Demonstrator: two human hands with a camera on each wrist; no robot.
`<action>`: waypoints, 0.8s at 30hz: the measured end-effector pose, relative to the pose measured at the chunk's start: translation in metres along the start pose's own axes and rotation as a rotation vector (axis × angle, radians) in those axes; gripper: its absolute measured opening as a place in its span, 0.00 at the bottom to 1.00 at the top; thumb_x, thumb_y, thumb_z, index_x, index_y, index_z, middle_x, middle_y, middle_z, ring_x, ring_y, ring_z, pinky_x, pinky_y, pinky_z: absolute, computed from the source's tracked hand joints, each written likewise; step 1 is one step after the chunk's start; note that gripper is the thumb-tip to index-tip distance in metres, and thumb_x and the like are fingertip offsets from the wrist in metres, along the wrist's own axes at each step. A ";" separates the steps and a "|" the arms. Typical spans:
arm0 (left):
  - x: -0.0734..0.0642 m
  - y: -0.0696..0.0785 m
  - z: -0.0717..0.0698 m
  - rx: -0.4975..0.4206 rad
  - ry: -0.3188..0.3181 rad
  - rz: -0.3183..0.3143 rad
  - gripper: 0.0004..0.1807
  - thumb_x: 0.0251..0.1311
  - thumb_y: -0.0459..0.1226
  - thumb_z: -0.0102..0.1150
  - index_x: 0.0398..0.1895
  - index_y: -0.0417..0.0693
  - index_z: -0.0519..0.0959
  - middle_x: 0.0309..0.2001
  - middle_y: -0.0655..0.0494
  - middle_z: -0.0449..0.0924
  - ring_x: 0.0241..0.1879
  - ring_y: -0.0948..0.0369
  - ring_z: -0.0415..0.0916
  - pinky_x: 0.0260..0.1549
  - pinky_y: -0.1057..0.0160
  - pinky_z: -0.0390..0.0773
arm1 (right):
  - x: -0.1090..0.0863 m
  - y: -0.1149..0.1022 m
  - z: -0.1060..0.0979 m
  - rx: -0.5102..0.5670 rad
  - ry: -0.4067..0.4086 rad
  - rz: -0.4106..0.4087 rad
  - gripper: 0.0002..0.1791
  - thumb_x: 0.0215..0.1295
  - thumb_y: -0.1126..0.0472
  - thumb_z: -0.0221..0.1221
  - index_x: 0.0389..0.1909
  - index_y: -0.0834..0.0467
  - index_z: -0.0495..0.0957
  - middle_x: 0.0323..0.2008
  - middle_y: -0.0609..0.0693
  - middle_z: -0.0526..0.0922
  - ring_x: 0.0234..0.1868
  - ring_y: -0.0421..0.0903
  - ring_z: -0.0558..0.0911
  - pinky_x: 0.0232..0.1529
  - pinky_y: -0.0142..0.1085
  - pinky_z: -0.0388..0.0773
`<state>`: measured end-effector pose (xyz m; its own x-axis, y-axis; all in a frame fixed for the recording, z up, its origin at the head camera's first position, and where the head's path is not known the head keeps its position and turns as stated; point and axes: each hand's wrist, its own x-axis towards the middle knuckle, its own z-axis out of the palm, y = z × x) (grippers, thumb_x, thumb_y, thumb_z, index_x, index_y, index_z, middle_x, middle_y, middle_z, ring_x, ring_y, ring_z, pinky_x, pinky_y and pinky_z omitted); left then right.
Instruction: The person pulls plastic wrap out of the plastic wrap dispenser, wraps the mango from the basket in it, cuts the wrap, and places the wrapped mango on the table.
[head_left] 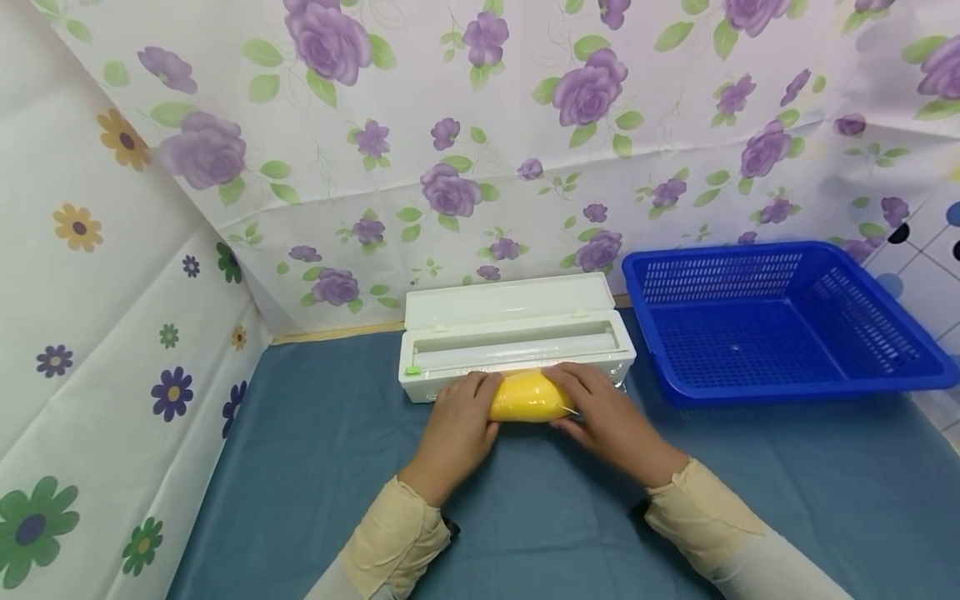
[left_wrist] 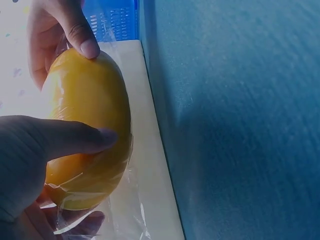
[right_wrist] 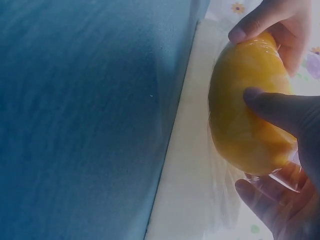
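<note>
Both hands hold a yellow mango (head_left: 531,397) between them, just in front of the white cling film dispenser (head_left: 517,337). Clear cling film (left_wrist: 131,200) wraps around the fruit and hangs loose at its end. The left hand (head_left: 461,421) grips one end, its thumb lying across the skin in the left wrist view. At the other end the right hand (head_left: 611,421) grips with thumb in front and fingers behind. With its lid (head_left: 510,302) raised, the dispenser shows a film roll (head_left: 517,350) inside and a green slider (head_left: 412,370) at its left front.
To the right of the dispenser stands a blue plastic basket (head_left: 667,387) with perforated walls. A blue-grey cloth (head_left: 315,467) covers the table. Flowered sheeting (head_left: 450,108) hangs behind the table and down its left side.
</note>
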<state>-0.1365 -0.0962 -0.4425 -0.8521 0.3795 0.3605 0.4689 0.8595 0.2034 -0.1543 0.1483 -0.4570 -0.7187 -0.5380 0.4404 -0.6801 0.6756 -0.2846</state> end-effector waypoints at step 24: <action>-0.005 0.015 -0.036 0.009 -0.059 0.027 0.33 0.52 0.39 0.77 0.62 0.50 0.76 0.53 0.52 0.80 0.50 0.54 0.80 0.54 0.51 0.80 | 0.001 -0.013 -0.035 0.027 -0.088 -0.010 0.40 0.56 0.55 0.74 0.70 0.51 0.69 0.64 0.52 0.75 0.64 0.51 0.76 0.64 0.50 0.77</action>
<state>-0.1165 -0.0974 -0.4089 -0.8512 0.4222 0.3117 0.4905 0.8513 0.1863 -0.1413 0.1565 -0.4227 -0.7212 -0.5877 0.3667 -0.6899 0.6571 -0.3037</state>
